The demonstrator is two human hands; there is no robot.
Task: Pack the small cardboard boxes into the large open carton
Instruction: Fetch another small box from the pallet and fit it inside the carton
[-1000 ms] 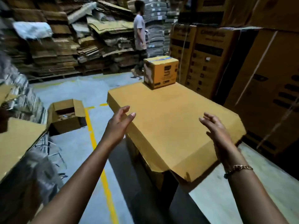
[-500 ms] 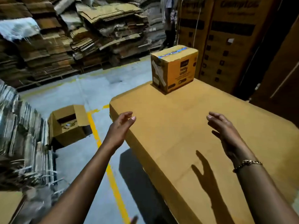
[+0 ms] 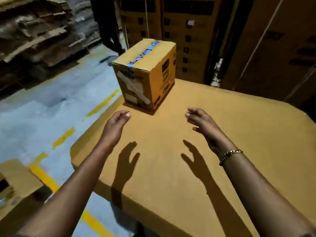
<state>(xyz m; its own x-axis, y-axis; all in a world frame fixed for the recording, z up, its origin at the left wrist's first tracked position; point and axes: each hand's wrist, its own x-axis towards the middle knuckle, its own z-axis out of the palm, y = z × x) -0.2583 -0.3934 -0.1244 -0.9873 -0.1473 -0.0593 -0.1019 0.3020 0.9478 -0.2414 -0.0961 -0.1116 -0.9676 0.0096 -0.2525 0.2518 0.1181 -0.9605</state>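
My left hand (image 3: 114, 129) and my right hand (image 3: 204, 124) hover over the worktop (image 3: 171, 168), a broad flat sheet of cardboard, both with fingers spread wide and holding nothing, palms turned toward each other. The small cardboard box (image 3: 147, 74) stands upright just ahead of my grip, roughly centred between the two hands and a little beyond the fingertips, near the far left edge of the worktop. It is sealed along the top with blue tape (image 3: 144, 54) and has a torn pale label (image 3: 132, 87) on the face nearest my left hand. I judge it stiff and square enough to take a two-handed squeeze; its weight I cannot tell, so I would expect some heft. The cardboard should give decent friction. I would press my palms flat on the two opposite side faces, low down, avoiding the peeling label.
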